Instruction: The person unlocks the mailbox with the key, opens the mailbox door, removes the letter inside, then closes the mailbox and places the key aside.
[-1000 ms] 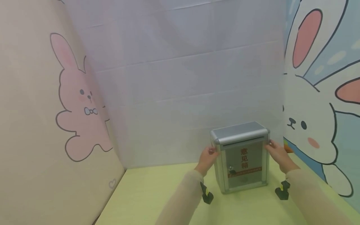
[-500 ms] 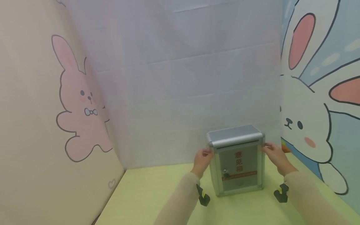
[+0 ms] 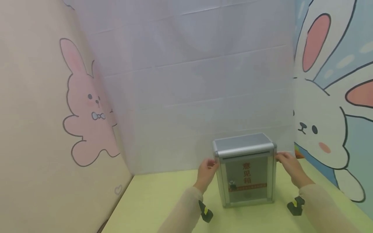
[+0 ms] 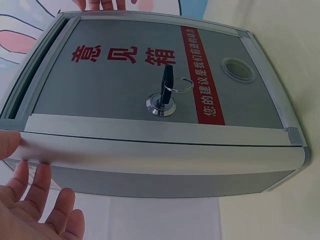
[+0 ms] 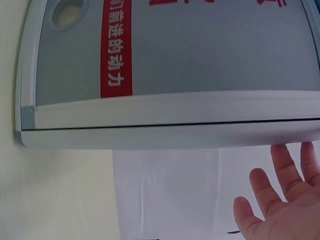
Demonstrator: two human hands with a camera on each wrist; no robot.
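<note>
A silver metal box (image 3: 244,170) with red characters, a top slot and a red stripe stands upright on the yellow-green table (image 3: 157,200). A key with a ring (image 4: 165,92) sits in its front lock. My left hand (image 3: 207,168) is at the box's left side with straight, spread fingers (image 4: 35,205); the thumb is at the front left edge. At the right side, my right hand (image 3: 287,161) is open, and its fingers (image 5: 280,200) stand just off the box (image 5: 170,120). Neither hand holds anything.
Three panels wall in the table: a beige one with a pink rabbit (image 3: 87,106) on the left, a white one (image 3: 198,81) behind, a blue one with a white rabbit (image 3: 323,129) close on the right. Bare tabletop lies left of the box.
Both hands held the box by its upper sides a second ago. They have since let go and opened, and now stand beside it. The box sits slightly lower and further left in view.
</note>
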